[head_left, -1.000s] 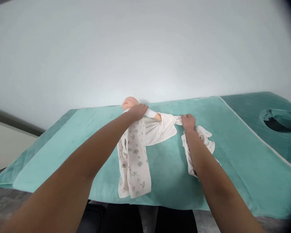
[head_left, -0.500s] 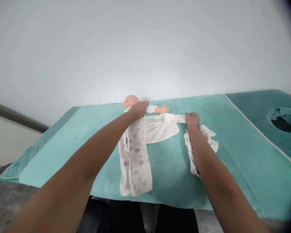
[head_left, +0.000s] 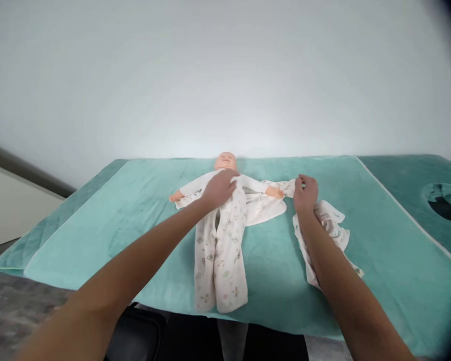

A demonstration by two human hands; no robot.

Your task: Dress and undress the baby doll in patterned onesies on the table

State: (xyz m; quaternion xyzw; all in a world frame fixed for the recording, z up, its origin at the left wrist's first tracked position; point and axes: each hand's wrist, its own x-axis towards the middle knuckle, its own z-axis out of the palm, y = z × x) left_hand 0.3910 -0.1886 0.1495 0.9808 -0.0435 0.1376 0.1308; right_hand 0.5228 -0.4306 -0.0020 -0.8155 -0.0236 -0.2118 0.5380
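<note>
A baby doll [head_left: 226, 161] in a white long-sleeved top lies face up, its arms spread to both sides. Under and over it lies an unfastened white sleepsuit [head_left: 231, 260] with a small print, the legs stretched towards me. My left hand [head_left: 221, 188] lies over the doll's chest, fingers loosely extended. Out to the right, my right hand [head_left: 305, 192] is curled with thumb and fingertips at the cuff of the sleepsuit's sleeve [head_left: 287, 187]. The doll's hand [head_left: 274, 192] rests beside that sleeve.
A crumpled printed white garment [head_left: 332, 223] lies under my right forearm. The green padded cover [head_left: 135, 240] spreads over the table, against a pale wall [head_left: 225, 75]. At the right is a dark oval opening [head_left: 449, 203] with clear plastic over it.
The doll has turned from its side onto its back, and both its arms now show. My left hand has moved from its shoulder to its chest. The right-hand sleeve has been spread out.
</note>
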